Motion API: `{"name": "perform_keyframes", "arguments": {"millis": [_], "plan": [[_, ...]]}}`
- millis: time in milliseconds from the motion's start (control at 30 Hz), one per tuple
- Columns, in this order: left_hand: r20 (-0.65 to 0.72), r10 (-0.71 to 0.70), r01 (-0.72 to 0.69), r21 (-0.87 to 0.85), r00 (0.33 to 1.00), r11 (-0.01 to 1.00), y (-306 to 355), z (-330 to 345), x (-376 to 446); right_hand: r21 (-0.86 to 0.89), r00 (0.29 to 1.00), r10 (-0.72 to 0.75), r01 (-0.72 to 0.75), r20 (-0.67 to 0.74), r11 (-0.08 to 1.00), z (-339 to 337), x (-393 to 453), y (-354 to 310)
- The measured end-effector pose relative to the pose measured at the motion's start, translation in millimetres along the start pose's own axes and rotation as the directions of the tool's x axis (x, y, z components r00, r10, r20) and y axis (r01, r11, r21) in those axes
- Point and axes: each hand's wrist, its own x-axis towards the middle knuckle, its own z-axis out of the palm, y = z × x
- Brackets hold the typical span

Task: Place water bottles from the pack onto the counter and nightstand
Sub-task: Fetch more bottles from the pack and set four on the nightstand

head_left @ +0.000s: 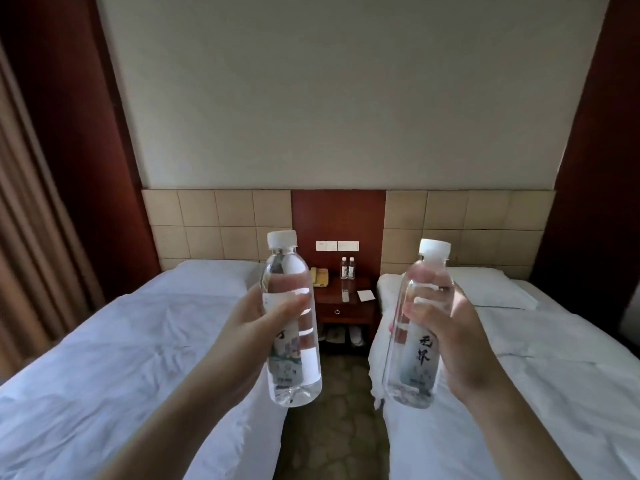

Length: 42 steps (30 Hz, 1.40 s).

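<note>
My left hand [247, 336] grips a clear water bottle [294, 368] with a white cap, held upright in front of me. In my right hand [460, 344] is a second bottle [420, 358] of the same kind, also upright, its label facing me. Both are raised over the aisle between two beds. Far ahead stands the dark wooden nightstand [346, 308], and two small water bottles [347, 268] stand side by side at its back. The pack and the counter are out of view.
A bed with white sheets [114, 341] lies on the left and another [540, 358] on the right, with a narrow carpeted aisle [332, 427] between them. On the nightstand are a yellow phone [319, 277], a remote and a white card. Slippers sit under it. Curtains hang at the left.
</note>
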Motion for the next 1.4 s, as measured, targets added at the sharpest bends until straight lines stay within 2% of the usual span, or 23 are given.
{"name": "perform_keyframes", "arguments": {"millis": [167, 400, 567, 700, 1033, 1267, 1400], "plan": [[-0.022, 0.015, -0.016, -0.010, 1.000, 1.000, -29, -2, 93, -0.050, 0.999, 0.036, -0.035, 0.016, 0.998, -11, 86, 38], [0.035, 0.028, -0.028, 0.008, 0.999, 1.000, -82, -13, 233, -0.101, 0.998, 0.048, -0.044, 0.041, 0.994, -21, 215, 103], [0.089, 0.065, -0.068, 0.034, 0.994, 0.997, -131, -30, 354, -0.125, 0.999, 0.050, -0.047, 0.018, 0.991, -17, 323, 161], [0.118, 0.063, -0.076, 0.110, 0.991, 0.991, -162, -44, 462, -0.208, 0.993, 0.115, -0.117, -0.024, 0.971, -14, 415, 206], [0.049, 0.038, -0.049, 0.238, 0.998, 0.970, -248, -55, 673, -0.216, 0.974, 0.191, -0.213, -0.121, 0.953, -40, 604, 311], [0.004, 0.050, -0.049, 0.274, 0.999, 0.960, -322, -50, 821, -0.129, 0.976, 0.190, -0.203, -0.108, 0.971, -76, 749, 400], [-0.018, 0.029, -0.023, 0.291, 0.999, 0.957, -368, -51, 915, -0.136, 0.975, 0.210, -0.218, -0.071, 0.966, -99, 844, 456]]}}
